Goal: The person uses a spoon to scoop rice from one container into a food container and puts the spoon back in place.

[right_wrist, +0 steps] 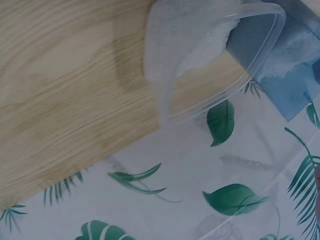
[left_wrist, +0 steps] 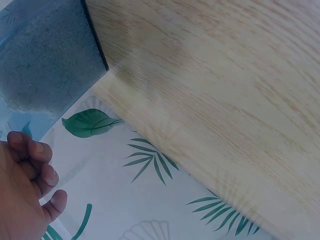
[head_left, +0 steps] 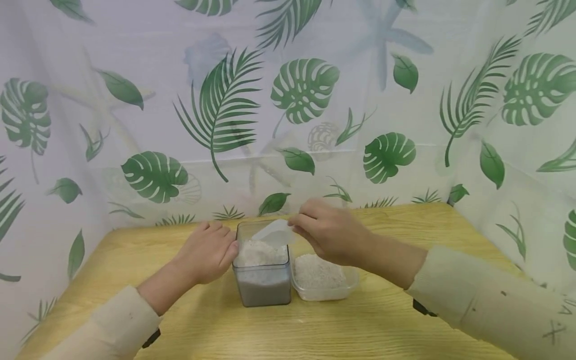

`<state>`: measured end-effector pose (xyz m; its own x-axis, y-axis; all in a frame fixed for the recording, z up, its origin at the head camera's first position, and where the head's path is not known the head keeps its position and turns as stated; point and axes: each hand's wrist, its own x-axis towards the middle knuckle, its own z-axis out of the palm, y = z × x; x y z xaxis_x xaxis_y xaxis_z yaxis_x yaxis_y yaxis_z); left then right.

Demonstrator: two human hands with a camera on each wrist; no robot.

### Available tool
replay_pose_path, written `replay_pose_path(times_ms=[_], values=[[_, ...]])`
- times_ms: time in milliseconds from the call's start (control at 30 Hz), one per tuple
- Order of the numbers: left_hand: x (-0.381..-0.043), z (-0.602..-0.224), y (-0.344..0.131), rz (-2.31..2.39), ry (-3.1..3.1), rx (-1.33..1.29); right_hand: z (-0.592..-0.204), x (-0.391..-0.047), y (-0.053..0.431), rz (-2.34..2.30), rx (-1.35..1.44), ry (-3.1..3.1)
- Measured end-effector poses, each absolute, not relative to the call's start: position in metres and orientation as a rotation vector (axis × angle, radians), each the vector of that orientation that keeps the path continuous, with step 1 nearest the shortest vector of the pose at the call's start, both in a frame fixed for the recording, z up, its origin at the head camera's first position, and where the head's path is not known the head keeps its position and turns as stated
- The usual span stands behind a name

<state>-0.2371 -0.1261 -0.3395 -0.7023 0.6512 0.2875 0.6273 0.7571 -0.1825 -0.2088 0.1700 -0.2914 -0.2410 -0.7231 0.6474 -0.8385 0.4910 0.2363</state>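
Observation:
My right hand pinches a translucent white scoop by its end, tilted down to the left over a grey see-through container. The scoop's low end meets the heap of pale grainy material inside. My left hand holds the container at its left rim, with the thumb on the edge. In the left wrist view its fingers curl close to the container. Right beside the container, a low clear tub holds more pale grains, under my right hand.
Both containers stand on a wood-grain table. A white curtain with green leaf prints hangs behind the table and along both sides. Beige sleeves cover my forearms.

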Motion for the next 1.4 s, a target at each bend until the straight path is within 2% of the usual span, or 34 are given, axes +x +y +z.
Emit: replay_pose_path(times_ms=[267, 467, 767, 867, 1067, 1167, 1400], values=[[-0.237, -0.339, -0.125, 0.096, -2.628, -1.000, -0.299, -0.211, 0.147, 0.172, 1.294, -2.307], [-0.238, -0.338, -0.128, 0.098, -2.619, -0.991, -0.302, -0.210, 0.138, 0.556, 1.177, -2.667], [-0.238, -0.339, -0.129, 0.109, -2.615, -0.993, -0.312, -0.208, 0.138, 1.181, 0.893, -2.755], [-0.239, -0.339, -0.128, 0.111, -2.614, -0.995, -0.315, -0.207, 0.138, 0.995, 0.841, -2.805], [-0.240, -0.339, -0.128, 0.113, -2.604, -0.989, -0.317, -0.209, 0.140, 0.071, 0.899, -2.706], [-0.240, -0.339, -0.127, 0.110, -2.593, -0.993, -0.317, -0.211, 0.140, 0.030, 0.931, -2.673], [-0.239, -0.340, -0.127, 0.093, -2.594, -0.996, -0.325, -0.215, 0.140, 0.244, 0.980, -2.724]])
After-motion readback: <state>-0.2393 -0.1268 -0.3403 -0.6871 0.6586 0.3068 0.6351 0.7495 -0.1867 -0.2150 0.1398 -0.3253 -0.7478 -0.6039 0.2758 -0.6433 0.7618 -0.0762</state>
